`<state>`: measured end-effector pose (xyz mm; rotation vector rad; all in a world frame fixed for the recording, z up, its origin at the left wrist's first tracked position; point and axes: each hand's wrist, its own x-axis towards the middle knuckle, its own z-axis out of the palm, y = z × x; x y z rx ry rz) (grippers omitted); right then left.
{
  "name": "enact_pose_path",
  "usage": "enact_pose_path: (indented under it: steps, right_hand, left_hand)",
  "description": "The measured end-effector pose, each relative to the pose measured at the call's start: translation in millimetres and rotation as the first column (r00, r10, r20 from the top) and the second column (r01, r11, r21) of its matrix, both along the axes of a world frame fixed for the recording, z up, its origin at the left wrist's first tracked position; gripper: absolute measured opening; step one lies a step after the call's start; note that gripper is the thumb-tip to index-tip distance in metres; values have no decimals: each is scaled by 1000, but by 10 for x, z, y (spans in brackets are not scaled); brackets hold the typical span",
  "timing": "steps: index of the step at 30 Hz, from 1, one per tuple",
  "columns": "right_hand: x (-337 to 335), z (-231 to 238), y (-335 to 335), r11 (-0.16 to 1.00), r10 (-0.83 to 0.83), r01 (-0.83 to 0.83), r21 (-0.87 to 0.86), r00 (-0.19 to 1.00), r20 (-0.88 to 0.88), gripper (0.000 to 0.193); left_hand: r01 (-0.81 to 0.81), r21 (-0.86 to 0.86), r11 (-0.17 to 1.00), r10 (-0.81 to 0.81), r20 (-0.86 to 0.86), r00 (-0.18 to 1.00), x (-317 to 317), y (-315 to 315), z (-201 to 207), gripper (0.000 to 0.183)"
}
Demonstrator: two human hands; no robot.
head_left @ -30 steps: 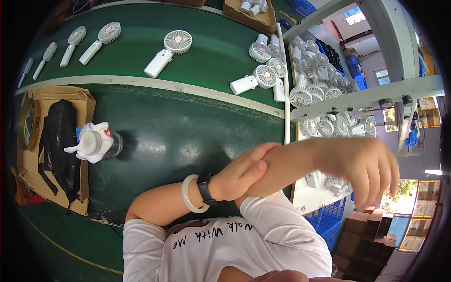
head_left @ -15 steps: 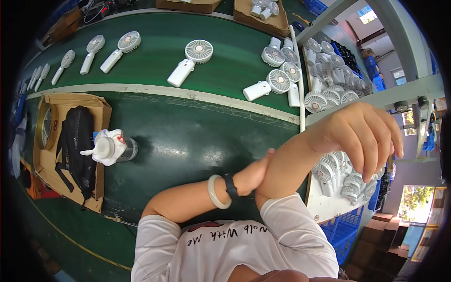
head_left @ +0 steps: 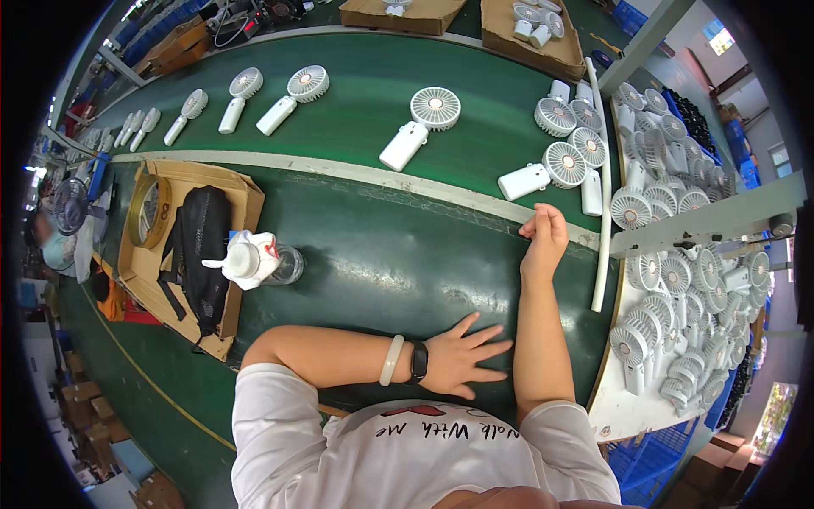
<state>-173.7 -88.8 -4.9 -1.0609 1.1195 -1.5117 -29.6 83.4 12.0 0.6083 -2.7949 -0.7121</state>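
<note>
My left hand lies palm down with its fingers spread on the dark green tabletop, wearing a black wristband and a pale bangle. Further right, my right hand is held up on a bent arm; its fingers are curled together and I see nothing in them. Nearest to it, just beyond, is a white handheld fan among several clustered at the right end of the green conveyor belt. Another white handheld fan lies alone mid-belt, with more fans spaced along it to the left.
A clear bottle with a white cloth stands left on the table. Beside it a cardboard tray holds a black pouch and a tape roll. Many fans crowd a white table behind a white pipe at right.
My right hand has come down and left from over the fan table, its fingers curling. My left hand has let go of the right forearm and spread flat. The view has shifted left.
</note>
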Motion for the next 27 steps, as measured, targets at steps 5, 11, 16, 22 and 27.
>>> enact_pose_path:
  steps: [5, 11, 16, 22, 27]
  right_hand:
    - [19, -31, -72, 991, 136, -136, -7, 991, 14, 15]
    - [45, -35, -41, 978, 207, -207, 34, 978, -8, 20]
    - [76, -48, -21, 967, 252, -249, 47, 963, -94, 23]
    - [96, -61, -28, 956, 293, -287, 63, 945, -144, 23]
    - [56, -103, -49, 958, 286, -279, 70, 949, -135, 23]
  left_hand:
    - [-27, -264, 964, 28, -1, 1000, 418, -776, -148, 54]
    - [-780, -587, 216, 836, -302, 459, 779, -1894, 118, 63]
    - [-926, -291, 239, 968, -1, 250, 986, -2316, 32, 48]
    - [-954, -139, 267, 929, -228, 293, 1028, -2207, 256, 44]
    - [-68, 940, 335, 939, -327, 110, 741, -1412, 425, 43]
